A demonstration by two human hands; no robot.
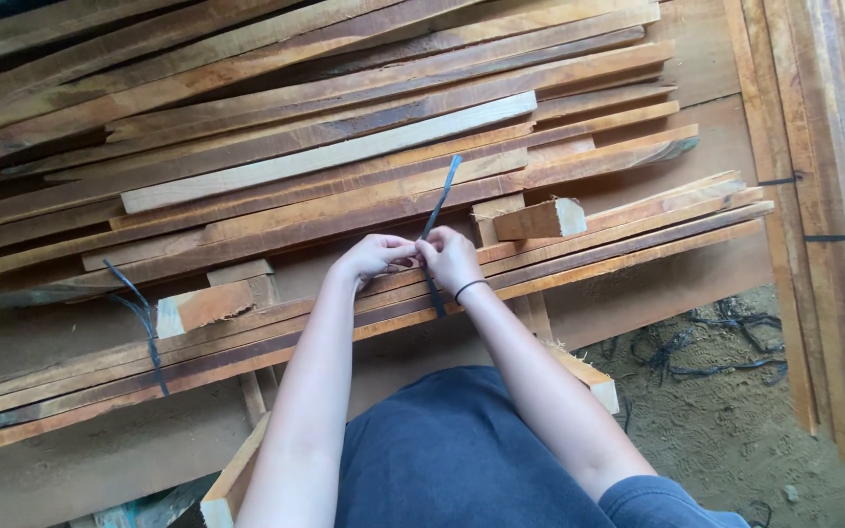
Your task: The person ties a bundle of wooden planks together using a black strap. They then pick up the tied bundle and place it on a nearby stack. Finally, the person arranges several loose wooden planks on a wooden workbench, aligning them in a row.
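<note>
**Strap pinched over the near bundle of slats**

Broadly, I'm looking down on a big heap of long wooden slats [325, 156] running left to right across the whole far side, rough-sawn and orange-brown, one paler than the rest. Nearer lies a bundle of thinner slats [638, 235], with a short wood block [540, 219] resting on it just right of the hands. More bundled timber [823, 215] stands along the right edge, tied with dark bands, and strap offcuts [716, 357] litter the sandy ground near right.

Both hands meet at the middle over the near bundle. My left hand [374, 256] is closed, fingertips pinched on the black strap [439, 205]; my right hand [452, 259], a dark band at its wrist, is clamped on the same strap, touching the left. The strap's free end sticks up and away from the hands, and its lower part runs down across the slats.

I judge the strap light, thin, springy and rather slick, so it is best gripped close to the crossing point. The slats look stiff, with splintery edges.
</note>
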